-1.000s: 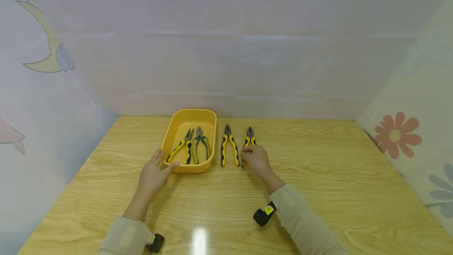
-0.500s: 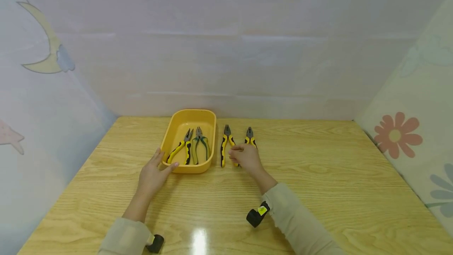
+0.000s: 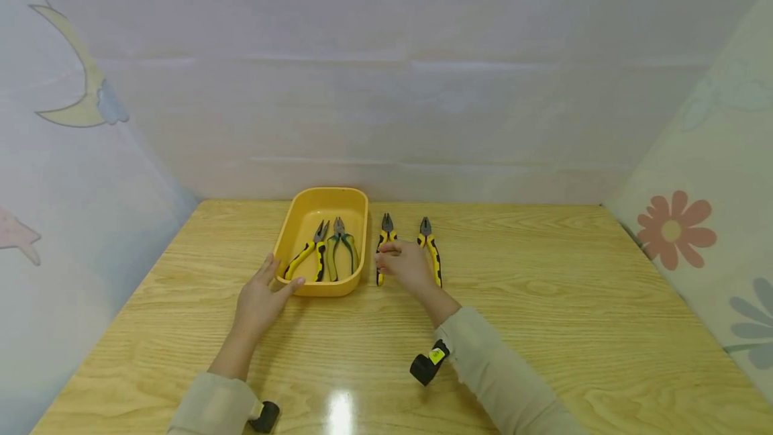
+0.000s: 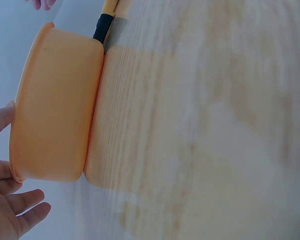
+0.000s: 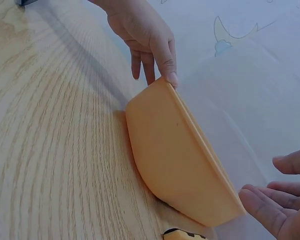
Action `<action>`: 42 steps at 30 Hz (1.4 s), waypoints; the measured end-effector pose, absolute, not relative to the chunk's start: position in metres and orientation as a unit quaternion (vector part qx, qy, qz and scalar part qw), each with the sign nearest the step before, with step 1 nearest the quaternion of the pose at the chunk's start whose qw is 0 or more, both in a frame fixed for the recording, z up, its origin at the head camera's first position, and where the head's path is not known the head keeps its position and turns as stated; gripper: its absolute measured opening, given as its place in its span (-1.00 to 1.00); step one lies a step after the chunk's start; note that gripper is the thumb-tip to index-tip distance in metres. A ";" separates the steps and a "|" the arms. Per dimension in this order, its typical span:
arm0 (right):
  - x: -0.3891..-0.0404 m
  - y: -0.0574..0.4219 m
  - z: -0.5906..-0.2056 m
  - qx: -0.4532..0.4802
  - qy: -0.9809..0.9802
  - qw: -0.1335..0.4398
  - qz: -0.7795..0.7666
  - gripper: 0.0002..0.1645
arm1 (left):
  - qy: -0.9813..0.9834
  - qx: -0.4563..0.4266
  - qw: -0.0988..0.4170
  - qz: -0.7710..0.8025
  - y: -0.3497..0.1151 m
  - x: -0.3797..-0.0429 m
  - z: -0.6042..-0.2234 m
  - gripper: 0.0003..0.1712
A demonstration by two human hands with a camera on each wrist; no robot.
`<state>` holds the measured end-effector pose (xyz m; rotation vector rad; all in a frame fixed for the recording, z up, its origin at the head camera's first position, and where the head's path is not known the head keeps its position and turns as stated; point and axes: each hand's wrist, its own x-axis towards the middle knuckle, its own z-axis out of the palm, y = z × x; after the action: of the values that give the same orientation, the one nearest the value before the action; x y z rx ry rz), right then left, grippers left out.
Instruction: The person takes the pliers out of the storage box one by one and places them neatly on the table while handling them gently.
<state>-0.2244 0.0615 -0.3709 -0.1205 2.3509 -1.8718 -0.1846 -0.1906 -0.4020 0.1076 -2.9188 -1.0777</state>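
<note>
In the head view my left hand point(image 3: 260, 301) holds the near left corner of a yellow plastic tray point(image 3: 320, 289), thumb on the front rim and fingers at the left side. Inside lie yellow-and-black needle-nose pliers point(image 3: 319, 233) and green-handled pliers point(image 3: 339, 225). Beside the tray, on the table, are yellow-and-black pliers point(image 3: 387, 223); my right hand point(image 3: 410, 270) hovers above and hides much of their handles. To its right lie combination pliers point(image 3: 433, 257), handles spread. The right wrist view shows my right thumb and fingers point(image 5: 270, 210) apart, nothing between them.
The tray stands on a wood-grain table point(image 3: 543, 301) near its back edge. A pale fabric backdrop point(image 3: 386, 119) rises behind and at both sides. Black wrist cameras point(image 3: 425, 369) hang under both sleeves.
My right hand has moved left from the combination pliers to above the pliers nearest the tray, uncovering the combination pliers' handles. The left hand and tray have stayed put.
</note>
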 end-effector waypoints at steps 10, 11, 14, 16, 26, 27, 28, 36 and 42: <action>-0.224 0.050 -0.363 -0.068 0.765 0.090 -0.634 -0.59 | -0.935 0.035 0.012 -0.354 -0.191 -0.184 -0.402 0.01; -0.224 0.049 -0.363 -0.073 0.766 0.092 -0.631 -0.59 | -0.934 0.035 0.012 -0.355 -0.191 -0.184 -0.402 -0.01; -0.223 0.047 -0.359 -0.083 0.768 0.095 -0.628 -0.61 | -0.933 0.035 0.012 -0.357 -0.191 -0.184 -0.402 -0.03; -0.220 0.046 -0.354 -0.086 0.765 0.097 -0.630 -0.62 | -0.934 0.033 0.014 -0.355 -0.191 -0.184 -0.402 -0.03; -0.223 0.040 -0.353 -0.069 0.768 0.111 -0.627 -0.64 | -0.939 0.030 0.023 -0.343 -0.191 -0.184 -0.403 -0.06; -0.224 0.039 -0.354 -0.069 0.771 0.110 -0.624 -0.64 | -0.939 0.029 0.025 -0.341 -0.191 -0.184 -0.403 -0.06; -0.225 0.038 -0.355 -0.067 0.774 0.110 -0.619 -0.65 | -0.940 0.027 0.026 -0.339 -0.191 -0.184 -0.404 -0.05; -0.230 0.032 -0.357 -0.067 0.786 0.113 -0.604 -0.66 | -0.941 0.026 0.030 -0.336 -0.191 -0.185 -0.406 -0.09; -0.235 0.027 -0.359 -0.073 0.800 0.111 -0.586 -0.66 | -0.940 0.031 0.023 -0.338 -0.191 -0.186 -0.406 -0.07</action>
<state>-0.2355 0.0274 -0.3591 -0.2154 2.3483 -1.7195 -0.1860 -0.1915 -0.4064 0.0951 -2.9114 -1.0458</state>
